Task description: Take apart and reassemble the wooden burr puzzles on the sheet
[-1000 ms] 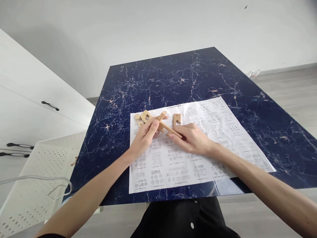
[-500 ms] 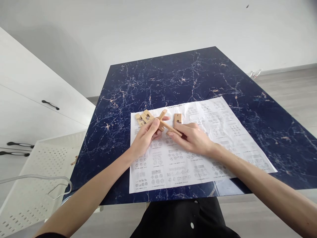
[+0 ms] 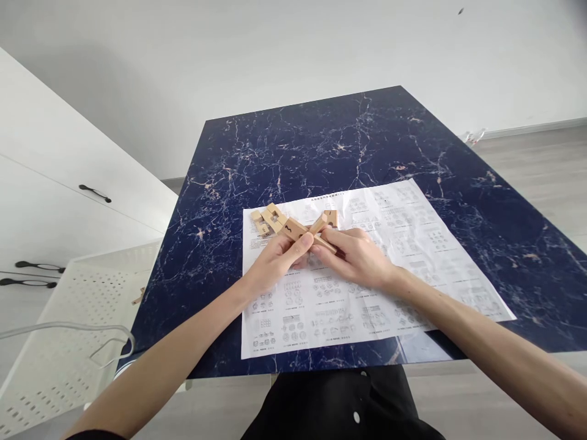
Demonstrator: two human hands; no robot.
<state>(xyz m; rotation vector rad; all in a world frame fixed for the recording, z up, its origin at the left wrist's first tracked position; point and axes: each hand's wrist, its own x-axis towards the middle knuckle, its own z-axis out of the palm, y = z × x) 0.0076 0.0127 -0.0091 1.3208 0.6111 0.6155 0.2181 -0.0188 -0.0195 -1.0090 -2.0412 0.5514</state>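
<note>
Notched wooden puzzle pieces are between my two hands, low over a printed sheet (image 3: 367,318). My left hand (image 3: 279,260) is closed, its thumb pressed on a light wooden puzzle piece (image 3: 292,228) that bears a black mark. A narrower wooden stick (image 3: 320,222) crosses that piece and slants up to the right. My right hand (image 3: 360,256) pinches another wooden puzzle piece (image 3: 326,244), whose left end meets the crossed pieces. Fingers hide how they fit together. Just beyond my right fingers lies a marked piece (image 3: 331,216) on the sheet.
More notched wooden pieces (image 3: 274,215) lie at the sheet's upper left corner. The sheet rests on a dark blue marbled table (image 3: 298,153). A white perforated rack (image 3: 59,342) and cabinet with black handles (image 3: 95,193) stand left.
My left hand has moved slightly right and turned its crossed pieces, so a black mark now shows and the stick's end sits farther right. My right hand has barely moved.
</note>
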